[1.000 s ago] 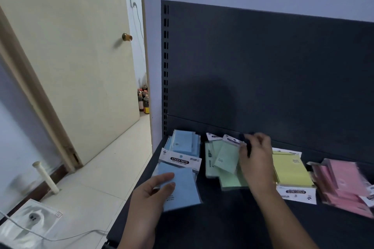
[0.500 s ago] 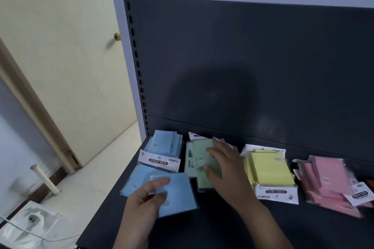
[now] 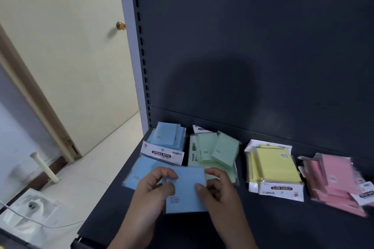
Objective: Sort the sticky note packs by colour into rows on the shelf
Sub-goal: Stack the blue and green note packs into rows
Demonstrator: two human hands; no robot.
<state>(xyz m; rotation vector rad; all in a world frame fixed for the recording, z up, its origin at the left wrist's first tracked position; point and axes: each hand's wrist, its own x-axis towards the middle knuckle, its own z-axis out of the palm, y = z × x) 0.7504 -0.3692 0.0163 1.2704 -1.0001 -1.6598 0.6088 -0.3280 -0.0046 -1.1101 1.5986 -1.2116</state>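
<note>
I have the blue pack point(image 3: 186, 188) held in both hands just above the front of the shelf point(image 3: 283, 228). My left hand point(image 3: 153, 190) grips its upper left corner, fingers curled over the top edge. My right hand point(image 3: 220, 190) pinches the right edge, thumb on the face and the other fingers hidden behind it.

Straight beyond my left fingertips sits the blue pile point(image 3: 166, 139), with one more blue pack lying flat just under my left knuckles. Beyond my right fingers is the green pile point(image 3: 214, 149). Further out past my right hand are the yellow pile point(image 3: 273, 166) and then the pink pile point(image 3: 334, 178).

The pack looks light and thin. I judge it a fairly stiff pad inside a glossy wrapper, so it is likely to slide between dry fingers. I would hold it by two opposite edges rather than by the flat face. A loose wrapper corner could crumple or slip. It needs only gentle pressure, as nothing here looks breakable.
</note>
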